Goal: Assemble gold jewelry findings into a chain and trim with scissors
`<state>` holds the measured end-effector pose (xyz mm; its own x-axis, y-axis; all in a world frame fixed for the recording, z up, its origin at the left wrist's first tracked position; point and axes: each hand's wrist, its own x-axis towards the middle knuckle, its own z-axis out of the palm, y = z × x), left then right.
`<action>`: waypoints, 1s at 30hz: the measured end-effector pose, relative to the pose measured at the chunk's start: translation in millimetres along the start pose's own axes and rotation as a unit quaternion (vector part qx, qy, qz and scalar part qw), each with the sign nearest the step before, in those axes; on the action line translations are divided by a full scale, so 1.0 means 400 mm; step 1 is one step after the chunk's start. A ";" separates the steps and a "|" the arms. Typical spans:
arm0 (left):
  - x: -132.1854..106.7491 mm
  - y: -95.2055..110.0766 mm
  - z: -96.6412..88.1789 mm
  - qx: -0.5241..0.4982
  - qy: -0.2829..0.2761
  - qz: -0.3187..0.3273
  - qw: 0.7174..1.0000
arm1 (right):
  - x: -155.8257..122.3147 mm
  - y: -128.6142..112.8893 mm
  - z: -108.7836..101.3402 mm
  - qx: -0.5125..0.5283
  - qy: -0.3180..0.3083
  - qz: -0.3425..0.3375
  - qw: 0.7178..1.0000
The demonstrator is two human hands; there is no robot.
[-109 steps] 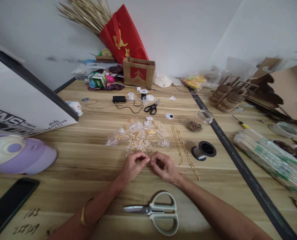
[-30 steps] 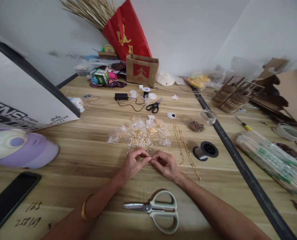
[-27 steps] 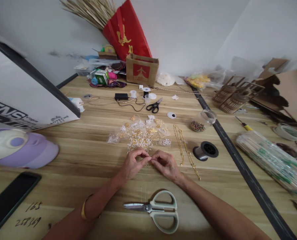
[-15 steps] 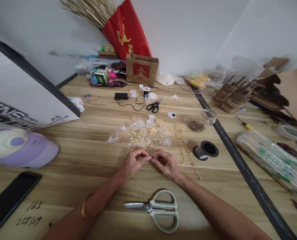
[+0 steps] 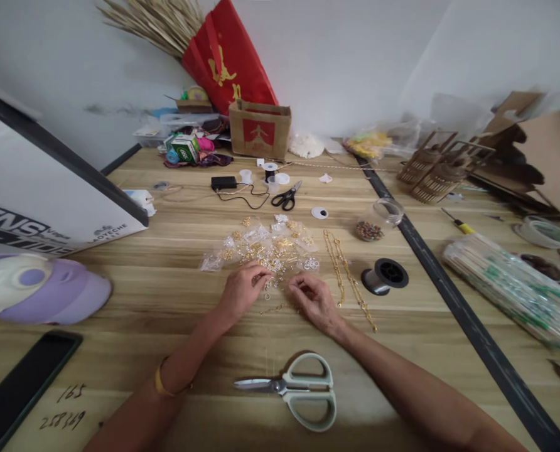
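My left hand [image 5: 243,289] reaches to the near edge of a heap of small clear and gold beads [image 5: 276,256], thumb and fingers pinched; anything in the pinch is too small to make out. A short gap to the right, my right hand [image 5: 312,301] rests low over the wood, its thumb and fingertips also closed together with their content hidden. A thin gold chain piece [image 5: 274,309] lies between the hands, running toward the right one. Gold chains [image 5: 343,276] lie right of my right hand. Nearest my body are pale-handled scissors [image 5: 303,388], lying flat.
Right of the chains stand a wire spool [image 5: 384,276] and a tipped clear jar of beads [image 5: 370,230]. Behind the heap lie black scissors [image 5: 287,196]. A purple-and-white cap-like object [image 5: 63,289] and a phone [image 5: 26,383] sit at left, wrapped sticks [image 5: 510,289] at right.
My hands, fingertip to fingertip before, have come apart. The left has moved up and left to the beads, while the right stays about where it was. More of the chain piece shows.
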<state>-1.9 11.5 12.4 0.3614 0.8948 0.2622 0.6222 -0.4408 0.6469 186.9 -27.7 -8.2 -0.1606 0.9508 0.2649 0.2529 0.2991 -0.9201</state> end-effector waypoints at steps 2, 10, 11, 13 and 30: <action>0.007 -0.002 -0.001 0.072 -0.018 0.029 0.997 | 0.001 0.006 0.000 0.016 0.006 0.012 1.000; 0.049 -0.011 0.000 0.177 -0.102 0.102 0.974 | 0.003 0.006 -0.003 0.026 0.007 0.020 0.999; 0.053 -0.014 -0.001 0.180 -0.114 0.113 0.971 | 0.003 0.006 -0.004 0.027 0.008 0.022 0.999; 0.060 -0.019 -0.002 0.186 -0.136 0.128 0.965 | 0.003 0.006 -0.003 0.030 0.008 0.023 0.999; 0.082 -0.022 -0.008 0.208 -0.185 0.196 0.940 | 0.004 0.009 -0.003 0.027 0.005 0.011 1.000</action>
<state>2.2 44.8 17.7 0.7886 0.6057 0.1061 0.5806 -0.7902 0.1961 188.5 -24.9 -10.7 -0.1465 0.9577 0.2479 0.2037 0.2744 -0.9398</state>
